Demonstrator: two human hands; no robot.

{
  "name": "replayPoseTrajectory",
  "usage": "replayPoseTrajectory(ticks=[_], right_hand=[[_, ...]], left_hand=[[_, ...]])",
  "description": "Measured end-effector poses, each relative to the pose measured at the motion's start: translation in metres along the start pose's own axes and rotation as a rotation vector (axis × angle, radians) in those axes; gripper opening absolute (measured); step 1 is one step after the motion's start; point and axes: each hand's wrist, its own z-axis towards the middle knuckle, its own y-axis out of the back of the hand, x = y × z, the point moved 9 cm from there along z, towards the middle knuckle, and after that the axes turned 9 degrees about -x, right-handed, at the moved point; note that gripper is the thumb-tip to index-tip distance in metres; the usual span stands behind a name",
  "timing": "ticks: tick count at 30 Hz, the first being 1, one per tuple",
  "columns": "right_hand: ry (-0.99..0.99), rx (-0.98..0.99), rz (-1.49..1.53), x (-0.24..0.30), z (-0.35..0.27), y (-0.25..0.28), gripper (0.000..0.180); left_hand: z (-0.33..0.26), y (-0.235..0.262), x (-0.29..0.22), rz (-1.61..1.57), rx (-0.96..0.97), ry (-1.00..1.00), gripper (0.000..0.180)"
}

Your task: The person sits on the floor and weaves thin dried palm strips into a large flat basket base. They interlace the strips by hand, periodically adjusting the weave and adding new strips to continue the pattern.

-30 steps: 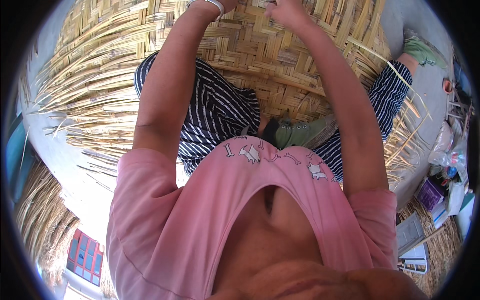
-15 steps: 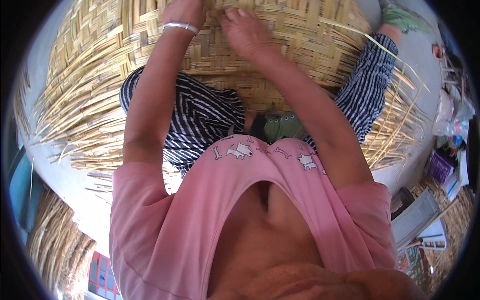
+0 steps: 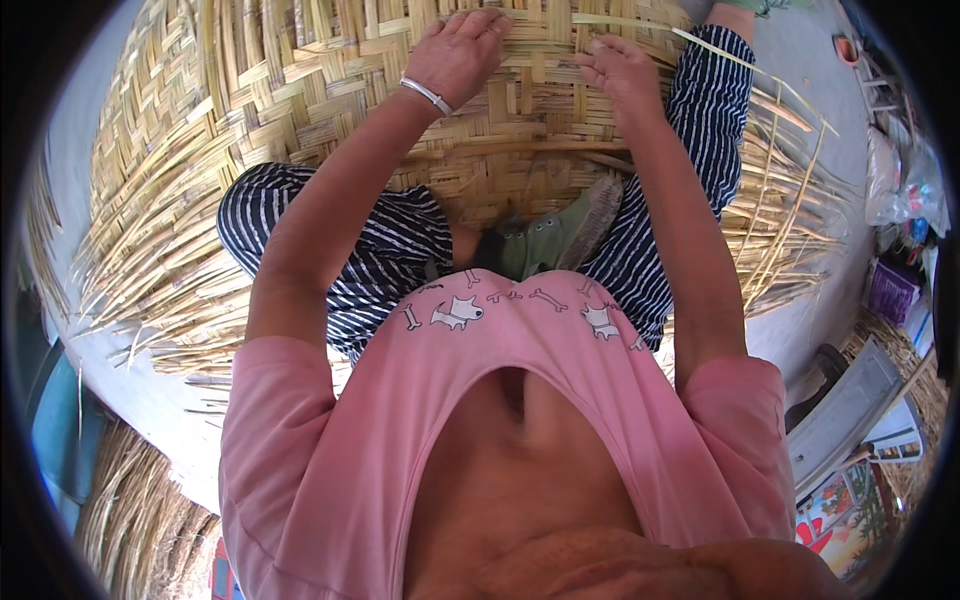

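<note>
From twelve o'clock down past the crossed foot, the mat: a broad straw-coloured woven mat (image 3: pixel 330 100) spread beneath the person's legs, its weave tight in the middle, its unwoven ends fanning out toward nine o'clock and again at about three.
Left hand: at twelve, the left hand (image 3: pixel 455 58) lies back upward on the weave, fingers pointing toward one; from where I stand its underside is hidden, so I can't tell if it grips a strand.
Silver bracelet: a plain band (image 3: pixel 427 96) circles the left wrist.
Right hand: at one o'clock, the right hand (image 3: pixel 622 80) is just over the mat, well apart from the other, thumb and fingers drawn together; whether a strand is pinched there I cannot tell.
Pale strip: a long strip (image 3: pixel 693 37) runs from one o'clock toward two, passing over the right trouser leg.
Striped trousers: black-and-white trousers (image 3: pixel 700 110), knees out toward ten and between one and two.
Green shoe: a lace-up shoe (image 3: pixel 545 238), just above centre, toward one.
Pink shirt: a shirt (image 3: pixel 330 470) with dog and bone prints fills six o'clock.
Around the floor: dry stalks (image 3: pixel 140 510) at eight, clear plastic bags (image 3: pixel 905 185) between two and three.
</note>
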Motion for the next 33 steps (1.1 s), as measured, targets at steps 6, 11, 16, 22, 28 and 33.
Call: replayPoseTrajectory(ticks=[6, 11, 16, 22, 28, 33], right_hand=[[-0.036, 0.136, 0.344, -0.017, 0.057, 0.030, 0.032], [-0.283, 0.180, 0.261, 0.000, 0.041, -0.014, 0.027], [-0.355, 0.107, 0.152, 0.007, 0.032, -0.004, 0.025], [-0.144, 0.123, 0.069, 0.032, 0.037, -0.006, 0.022], [0.046, 0.086, 0.082, 0.032, 0.061, -0.012, 0.017], [0.018, 0.085, 0.198, 0.028, 0.077, -0.017, 0.019]], left_hand=[[0.067, -0.031, 0.008, -0.155, 0.043, 0.261, 0.038], [0.123, -0.128, 0.068, 0.373, 0.616, 0.088, 0.032], [0.133, -0.136, 0.083, -0.163, 0.626, 0.356, 0.024], [0.118, -0.089, 0.059, -0.768, 0.491, 1.032, 0.031], [0.111, -0.087, 0.050, -0.591, 0.743, 0.853, 0.027], [0.120, -0.079, 0.035, -0.254, 0.744, 0.445, 0.023]])
